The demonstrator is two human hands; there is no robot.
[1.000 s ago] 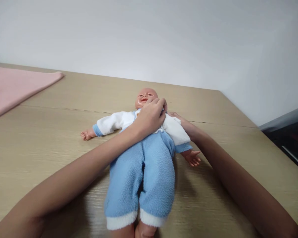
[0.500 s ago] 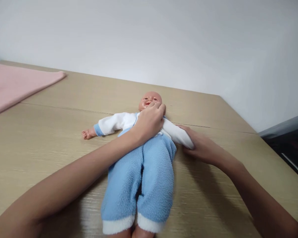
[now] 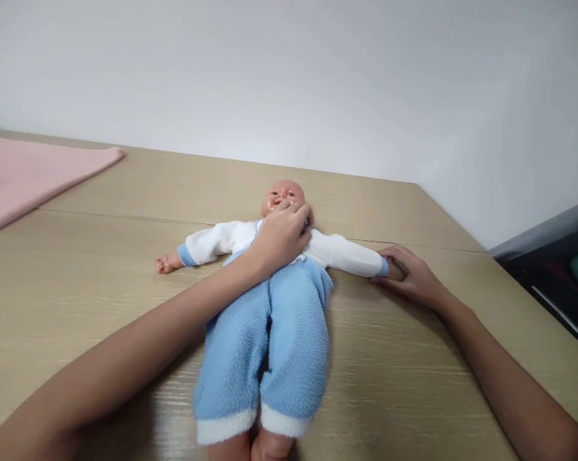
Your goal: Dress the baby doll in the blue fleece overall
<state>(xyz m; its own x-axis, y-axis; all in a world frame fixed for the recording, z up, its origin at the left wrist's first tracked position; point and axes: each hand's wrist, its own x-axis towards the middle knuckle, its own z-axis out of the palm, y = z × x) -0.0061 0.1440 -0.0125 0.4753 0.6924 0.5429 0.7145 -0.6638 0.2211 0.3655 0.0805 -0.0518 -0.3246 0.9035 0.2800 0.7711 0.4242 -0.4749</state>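
A baby doll lies on its back on the table, in a white top and fuzzy blue overalls with white leg cuffs. My left hand rests across its upper chest, fingers curled over the collar just below the chin. At the end of the outstretched white sleeve, my right hand has thumb and fingers closed around the blue cuff. The doll's hand on that side is hidden. Its other arm is spread to the left, with the small plastic hand showing.
A pink cloth lies at the left on the wooden table. Behind it rises a pale wall. Past the table's right edge is a dark object, partly in view.
My right hand has moved right along the sleeve to its end. The sleeve now lies straighter, its blue cuff showing. My left hand stays on the doll's chest.
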